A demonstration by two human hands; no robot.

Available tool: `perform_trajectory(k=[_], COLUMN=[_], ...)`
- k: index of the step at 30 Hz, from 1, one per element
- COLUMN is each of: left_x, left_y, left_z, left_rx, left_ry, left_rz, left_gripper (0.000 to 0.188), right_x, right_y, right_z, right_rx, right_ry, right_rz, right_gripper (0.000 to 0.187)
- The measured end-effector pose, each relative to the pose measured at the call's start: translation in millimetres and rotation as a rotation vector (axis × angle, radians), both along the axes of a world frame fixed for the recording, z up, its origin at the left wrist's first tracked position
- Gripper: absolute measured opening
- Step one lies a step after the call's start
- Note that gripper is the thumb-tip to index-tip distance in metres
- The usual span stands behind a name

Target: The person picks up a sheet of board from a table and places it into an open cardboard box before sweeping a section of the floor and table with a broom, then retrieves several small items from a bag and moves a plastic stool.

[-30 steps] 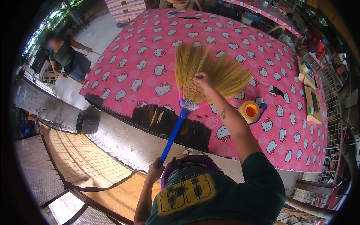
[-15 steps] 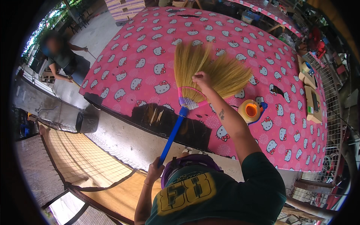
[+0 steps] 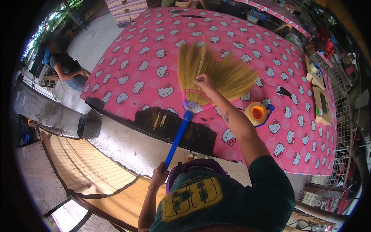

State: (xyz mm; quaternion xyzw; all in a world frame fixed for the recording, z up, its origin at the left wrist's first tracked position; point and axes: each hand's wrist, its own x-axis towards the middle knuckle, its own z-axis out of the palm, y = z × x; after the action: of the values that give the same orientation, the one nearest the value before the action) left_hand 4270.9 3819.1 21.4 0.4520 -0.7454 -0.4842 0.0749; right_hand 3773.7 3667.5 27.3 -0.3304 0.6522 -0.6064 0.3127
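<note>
A straw broom (image 3: 210,77) with a blue handle (image 3: 177,139) lies across the pink cat-patterned tablecloth (image 3: 154,50), bristles fanned out away from me. My left hand (image 3: 159,176) grips the low end of the blue handle near my chest. My right hand (image 3: 204,83) rests on the bristles just above the pink binding, fingers closed on the straw. A yellow tape roll with an orange core (image 3: 257,113) sits on the cloth to the right of my right forearm.
A dark torn patch (image 3: 181,127) marks the tablecloth's near edge. Cardboard boxes (image 3: 322,104) lie on the table's right side beside a wire fence (image 3: 340,116). A seated person (image 3: 63,67) is at the far left. A woven mat (image 3: 89,174) covers the ground lower left.
The broom and both hands stay almost where they were; my right hand has shifted slightly on the bristles.
</note>
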Motion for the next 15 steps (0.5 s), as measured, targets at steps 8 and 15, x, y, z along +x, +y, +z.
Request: perform_trajectory(k=[8,15], left_x=[0,5], left_y=[2,3], left_z=[-1,-2], left_rx=[0.030,0.023], left_ry=[-0.025,-0.014], left_rz=[0.036,0.033], left_gripper=[0.042,0.042], right_x=[-54,-44], right_y=[25,44], right_z=[61,38], right_rx=[-0.108,0.097], right_ry=[-0.480,-0.128], right_rz=[-0.334,-0.140], right_gripper=[0.011,0.018])
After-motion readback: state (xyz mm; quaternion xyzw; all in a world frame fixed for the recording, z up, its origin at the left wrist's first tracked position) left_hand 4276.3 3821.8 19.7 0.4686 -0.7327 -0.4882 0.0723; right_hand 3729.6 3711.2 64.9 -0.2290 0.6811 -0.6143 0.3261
